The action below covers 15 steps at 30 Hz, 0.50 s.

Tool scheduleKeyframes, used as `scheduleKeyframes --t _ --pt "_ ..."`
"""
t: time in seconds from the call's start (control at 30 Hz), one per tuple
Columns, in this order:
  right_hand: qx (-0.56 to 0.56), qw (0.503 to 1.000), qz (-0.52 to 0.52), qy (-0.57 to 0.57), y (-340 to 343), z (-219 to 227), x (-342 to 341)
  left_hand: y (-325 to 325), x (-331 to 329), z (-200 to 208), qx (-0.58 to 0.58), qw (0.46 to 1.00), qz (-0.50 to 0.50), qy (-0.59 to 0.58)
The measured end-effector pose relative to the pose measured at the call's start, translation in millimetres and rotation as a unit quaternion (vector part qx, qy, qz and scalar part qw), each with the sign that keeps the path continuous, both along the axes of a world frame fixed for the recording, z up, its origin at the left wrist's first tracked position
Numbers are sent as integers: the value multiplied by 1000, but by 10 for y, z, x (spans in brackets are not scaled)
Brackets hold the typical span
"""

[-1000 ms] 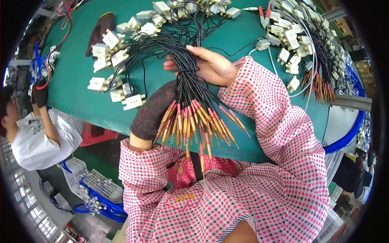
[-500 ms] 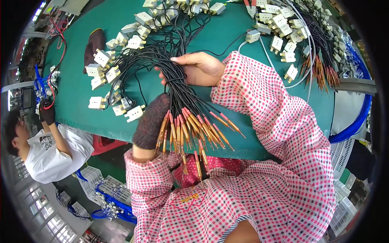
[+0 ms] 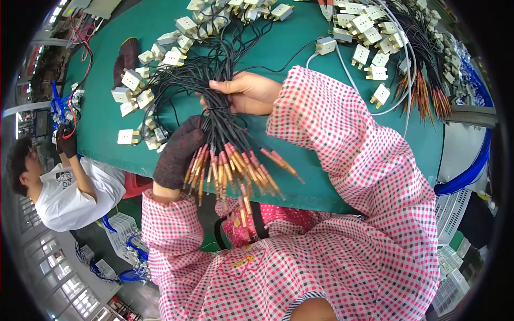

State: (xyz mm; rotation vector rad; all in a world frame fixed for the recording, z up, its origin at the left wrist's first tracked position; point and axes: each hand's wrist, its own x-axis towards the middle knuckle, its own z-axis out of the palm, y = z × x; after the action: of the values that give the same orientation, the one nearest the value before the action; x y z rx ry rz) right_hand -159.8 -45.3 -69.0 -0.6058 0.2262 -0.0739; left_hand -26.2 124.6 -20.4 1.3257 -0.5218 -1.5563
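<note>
Head view: your left hand (image 3: pixel 179 152), in a dark knit glove, is clenched around the bundle of black wires (image 3: pixel 219 120) low on its neck, just above where the red-and-copper sleeved terminal ends (image 3: pixel 235 168) fan out toward 6 o'clock over the table edge. Your bare right hand (image 3: pixel 247 92) grips the same bundle from 3 o'clock, fingers wrapped over the wires just above the glove; the two hands are nearly touching. From the grip the wires spread toward 10 to 12 o'clock, each ending in a white plastic plug block (image 3: pixel 128 81) lying on the green table mat (image 3: pixel 278 51).

A dark glove (image 3: pixel 126 59) lies flat on the mat at 10 o'clock of the bundle. A second heap of white plugs and black wires (image 3: pixel 407 43) sits at 2 o'clock, well apart. A person in a white shirt (image 3: pixel 69 190) works at the far left edge, at 8 o'clock.
</note>
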Motion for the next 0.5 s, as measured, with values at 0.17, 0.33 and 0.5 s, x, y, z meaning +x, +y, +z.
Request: scheduleKeyframes --t 0.17,0.33,0.5 --pt "16 999 29 -32 126 -63 93 51 186 -54 -35 991 -84 97" --pt "26 997 60 -48 79 -58 78 25 472 -214 28 984 -173 -41" --pt "10 996 63 -62 28 -110 87 60 477 -180 66 990 -95 83"
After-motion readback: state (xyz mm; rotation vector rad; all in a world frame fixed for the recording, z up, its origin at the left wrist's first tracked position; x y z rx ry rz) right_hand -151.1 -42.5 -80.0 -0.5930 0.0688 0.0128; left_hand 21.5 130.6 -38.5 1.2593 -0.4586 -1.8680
